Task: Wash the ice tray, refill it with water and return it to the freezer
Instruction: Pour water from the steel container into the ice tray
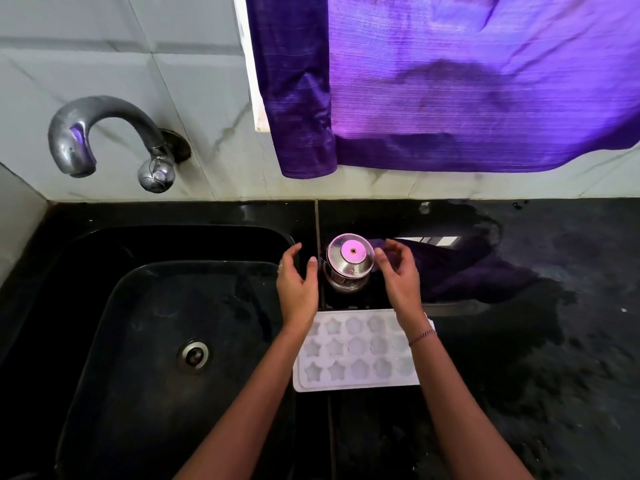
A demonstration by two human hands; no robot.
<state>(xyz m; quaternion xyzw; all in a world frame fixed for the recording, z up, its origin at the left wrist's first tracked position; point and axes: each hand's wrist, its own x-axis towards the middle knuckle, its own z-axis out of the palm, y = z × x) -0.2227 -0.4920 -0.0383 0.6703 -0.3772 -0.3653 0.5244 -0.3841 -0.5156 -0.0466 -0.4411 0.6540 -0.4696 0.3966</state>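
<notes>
Both hands, left (297, 284) and right (398, 271), open, empty, flanking steel pot (349, 263)

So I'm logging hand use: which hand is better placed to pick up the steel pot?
Probably the right hand: its fingertips are already at the steel pot lid's edge, while the open left hand sits a gap away toward the sink.

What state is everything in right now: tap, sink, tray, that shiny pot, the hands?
Tap: no water running.
Sink: nothing in it, drain uncovered.
Ice tray: flat on the counter, cavities up; whether filled is unclear.
Steel pot: upright, lid on.
Left hand: open, beside the pot.
Right hand: open, fingertips at the lid.
Counter: wet patches.
</notes>
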